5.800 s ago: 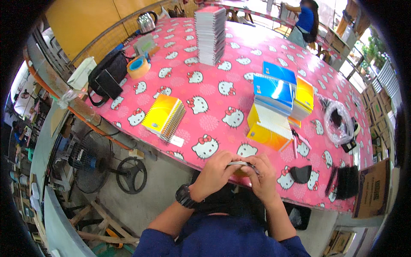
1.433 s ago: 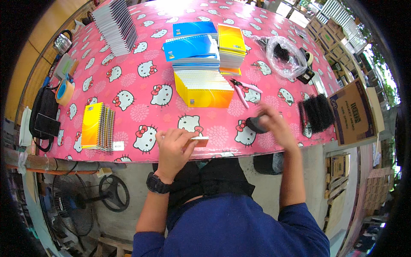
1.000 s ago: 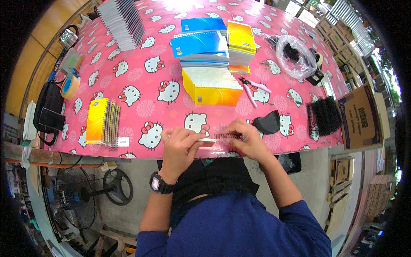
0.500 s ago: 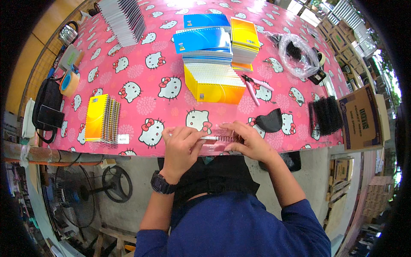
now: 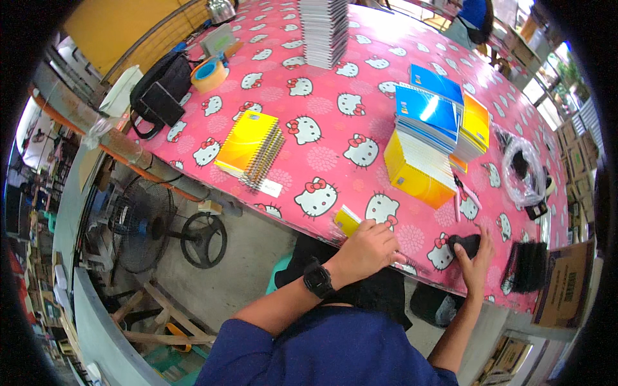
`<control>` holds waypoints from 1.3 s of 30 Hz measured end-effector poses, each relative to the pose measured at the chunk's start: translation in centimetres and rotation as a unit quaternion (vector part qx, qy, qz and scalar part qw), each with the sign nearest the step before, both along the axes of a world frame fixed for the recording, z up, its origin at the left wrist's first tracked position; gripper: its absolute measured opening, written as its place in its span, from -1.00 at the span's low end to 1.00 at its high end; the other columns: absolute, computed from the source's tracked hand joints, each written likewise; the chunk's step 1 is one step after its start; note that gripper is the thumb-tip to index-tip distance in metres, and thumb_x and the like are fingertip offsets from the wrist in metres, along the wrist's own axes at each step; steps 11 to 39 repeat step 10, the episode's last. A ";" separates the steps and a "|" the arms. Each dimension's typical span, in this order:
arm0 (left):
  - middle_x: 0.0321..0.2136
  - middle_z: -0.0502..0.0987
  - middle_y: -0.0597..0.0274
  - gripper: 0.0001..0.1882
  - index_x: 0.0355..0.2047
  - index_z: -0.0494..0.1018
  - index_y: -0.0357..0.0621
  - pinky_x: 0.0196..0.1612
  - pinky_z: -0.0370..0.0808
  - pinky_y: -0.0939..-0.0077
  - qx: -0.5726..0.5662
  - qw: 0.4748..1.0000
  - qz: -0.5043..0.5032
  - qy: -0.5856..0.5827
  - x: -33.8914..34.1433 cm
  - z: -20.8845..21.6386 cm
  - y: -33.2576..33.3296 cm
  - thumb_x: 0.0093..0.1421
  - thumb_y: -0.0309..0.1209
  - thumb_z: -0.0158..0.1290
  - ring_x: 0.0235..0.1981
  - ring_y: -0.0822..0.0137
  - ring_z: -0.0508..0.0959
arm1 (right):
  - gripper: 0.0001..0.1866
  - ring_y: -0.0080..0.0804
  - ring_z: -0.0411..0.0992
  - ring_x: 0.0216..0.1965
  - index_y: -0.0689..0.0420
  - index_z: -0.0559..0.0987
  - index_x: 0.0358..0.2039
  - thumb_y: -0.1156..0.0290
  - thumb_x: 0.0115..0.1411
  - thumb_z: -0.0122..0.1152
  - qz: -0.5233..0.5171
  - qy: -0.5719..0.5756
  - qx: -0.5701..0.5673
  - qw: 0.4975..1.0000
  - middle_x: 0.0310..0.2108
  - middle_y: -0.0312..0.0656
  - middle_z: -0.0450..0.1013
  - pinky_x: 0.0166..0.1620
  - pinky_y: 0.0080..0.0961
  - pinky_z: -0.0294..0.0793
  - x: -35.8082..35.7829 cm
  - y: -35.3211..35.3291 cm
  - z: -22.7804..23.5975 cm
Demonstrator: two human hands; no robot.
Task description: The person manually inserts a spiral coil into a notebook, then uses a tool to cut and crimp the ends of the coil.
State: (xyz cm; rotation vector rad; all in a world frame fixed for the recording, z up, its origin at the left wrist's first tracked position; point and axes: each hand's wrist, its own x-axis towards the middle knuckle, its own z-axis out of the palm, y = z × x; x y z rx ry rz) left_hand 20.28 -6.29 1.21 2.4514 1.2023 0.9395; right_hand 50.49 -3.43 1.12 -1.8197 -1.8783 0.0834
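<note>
Near the table's front edge, my left hand (image 5: 367, 253) is closed around a small yellow notebook (image 5: 347, 220), whose far end sticks out past my fingers. A thin dark wire coil (image 5: 417, 263) extends from the other side of that hand, blurred. My right hand (image 5: 474, 267) is apart from the coil, with thumb and fingers spread beside a black rounded soft-looking piece (image 5: 465, 247). Whether the fingers touch that piece I cannot tell. Beyond my hands stand yellow notebooks (image 5: 418, 170) in a row, and pink-handled pliers (image 5: 467, 199) lie beside them.
Blue notebooks (image 5: 428, 110) and more yellow ones (image 5: 475, 125) stand behind. Spiral-bound yellow notebooks (image 5: 251, 145) lie to the left, near tape rolls (image 5: 210, 74) and a black bag (image 5: 164, 90). Black coils (image 5: 524, 267) and a cardboard box (image 5: 566, 286) are at right.
The view has swung, so the table appears tilted. My right hand has let go of the coil and moved right to the black piece. My left hand keeps its hold on the notebook.
</note>
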 end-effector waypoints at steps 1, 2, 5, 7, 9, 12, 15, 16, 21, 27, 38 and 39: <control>-0.38 0.46 0.25 -0.74 -0.36 0.41 -0.06 -0.16 0.27 0.38 0.014 0.998 0.010 -0.054 0.0 0.6 -0.2 0.01 -0.22 0.11 -0.27 0.28 0.45 | -0.36 0.06 0.14 0.11 0.16 0.38 0.00 0.23 -0.11 0.34 0.008 0.001 0.003 1.000 0.17 0.10 0.13 0.14 -0.15 0.12 0.7 -0.3 -1.3; -0.38 0.46 0.25 -0.74 -0.36 0.41 -0.06 -0.16 0.27 0.38 0.019 0.998 0.015 -0.055 -0.2 0.6 -0.1 0.01 -0.22 0.11 -0.27 0.28 0.45 | -0.33 0.09 0.11 0.13 0.15 0.38 0.00 0.20 -0.14 0.36 0.023 -0.044 -0.019 0.999 0.19 0.11 0.09 0.15 -0.12 0.10 1.1 -0.5 -2.5; -0.38 0.45 0.29 -0.75 -0.34 0.41 -0.03 -0.11 0.24 0.37 0.008 0.999 -0.022 -0.040 -0.7 0.3 -0.2 0.01 -0.21 0.12 -0.25 0.30 0.45 | -0.28 0.11 0.07 0.16 0.14 0.38 0.01 0.16 -0.19 0.39 0.028 -0.061 -0.053 0.996 0.22 0.12 0.03 0.16 -0.10 0.09 1.4 -0.3 -3.3; -0.36 0.45 0.33 -0.73 -0.31 0.42 0.01 -0.03 0.20 0.33 0.021 1.000 -0.004 0.003 -0.6 0.1 0.0 0.01 -0.20 0.12 -0.21 0.32 0.44 | -0.23 0.09 0.03 0.19 0.13 0.37 0.02 0.08 -0.21 0.39 0.014 0.023 -0.080 0.996 0.25 0.09 -0.03 0.18 -0.13 0.07 1.3 0.0 -2.9; -0.36 0.45 0.33 -0.71 -0.27 0.41 0.02 0.00 0.18 0.24 0.003 1.000 0.002 0.020 -1.2 0.5 0.0 0.02 -0.18 0.11 -0.19 0.32 0.44 | -0.23 0.06 0.02 0.21 0.10 0.37 0.04 -0.04 -0.15 0.33 0.104 0.152 -0.125 0.975 0.27 0.03 -0.04 0.19 -0.15 0.06 1.2 0.2 -2.5; -0.36 0.45 0.33 -0.69 -0.24 0.41 0.03 0.02 0.15 0.16 -0.016 0.999 0.005 0.030 -1.6 0.6 0.0 0.03 -0.16 0.10 -0.18 0.33 0.44 | -0.22 0.04 0.00 0.23 0.07 0.37 0.05 -0.16 -0.10 0.26 0.187 0.273 -0.167 0.929 0.28 -0.02 -0.06 0.21 -0.17 0.04 1.3 0.0 -2.3; -0.36 0.45 0.33 -0.69 -0.24 0.41 0.03 0.02 0.15 0.16 -0.016 0.999 0.005 0.030 -1.6 0.6 0.0 0.03 -0.16 0.10 -0.18 0.33 0.44 | -0.22 0.04 0.00 0.23 0.07 0.37 0.05 -0.16 -0.10 0.26 0.187 0.273 -0.167 0.929 0.28 -0.02 -0.06 0.21 -0.17 0.04 1.3 0.0 -2.3; -0.36 0.45 0.33 -0.69 -0.24 0.41 0.03 0.02 0.15 0.16 -0.016 0.999 0.005 0.030 -1.6 0.6 0.0 0.03 -0.16 0.10 -0.18 0.33 0.44 | -0.22 0.04 0.00 0.23 0.07 0.37 0.05 -0.16 -0.10 0.26 0.187 0.273 -0.167 0.929 0.28 -0.02 -0.06 0.21 -0.17 0.04 1.3 0.0 -2.3; -0.36 0.45 0.33 -0.69 -0.24 0.41 0.03 0.02 0.15 0.16 -0.016 0.999 0.005 0.030 -1.6 0.6 0.0 0.03 -0.16 0.10 -0.18 0.33 0.44 | -0.22 0.04 0.00 0.23 0.07 0.37 0.05 -0.16 -0.10 0.26 0.187 0.273 -0.167 0.929 0.28 -0.02 -0.06 0.21 -0.17 0.04 1.3 0.0 -2.3; -0.36 0.45 0.33 -0.69 -0.24 0.41 0.03 0.02 0.15 0.16 -0.016 0.999 0.005 0.030 -1.6 0.6 0.0 0.03 -0.16 0.10 -0.18 0.33 0.44 | -0.22 0.04 0.00 0.23 0.07 0.37 0.05 -0.16 -0.10 0.26 0.187 0.273 -0.167 0.929 0.28 -0.02 -0.06 0.21 -0.17 0.04 1.3 0.0 -2.3; -0.36 0.45 0.33 -0.69 -0.24 0.41 0.03 0.02 0.15 0.16 -0.016 0.999 0.005 0.030 -1.6 0.6 0.0 0.03 -0.16 0.10 -0.18 0.33 0.44 | -0.22 0.04 0.00 0.23 0.07 0.37 0.05 -0.16 -0.10 0.26 0.187 0.273 -0.167 0.929 0.28 -0.02 -0.06 0.21 -0.17 0.04 1.3 0.0 -2.3; -0.36 0.45 0.33 -0.69 -0.24 0.41 0.03 0.02 0.15 0.16 -0.016 0.999 0.005 0.030 -1.6 0.6 0.0 0.03 -0.16 0.10 -0.18 0.33 0.44 | -0.22 0.04 0.00 0.23 0.07 0.37 0.05 -0.16 -0.10 0.26 0.187 0.273 -0.167 0.929 0.28 -0.02 -0.06 0.21 -0.17 0.04 1.3 0.0 -2.3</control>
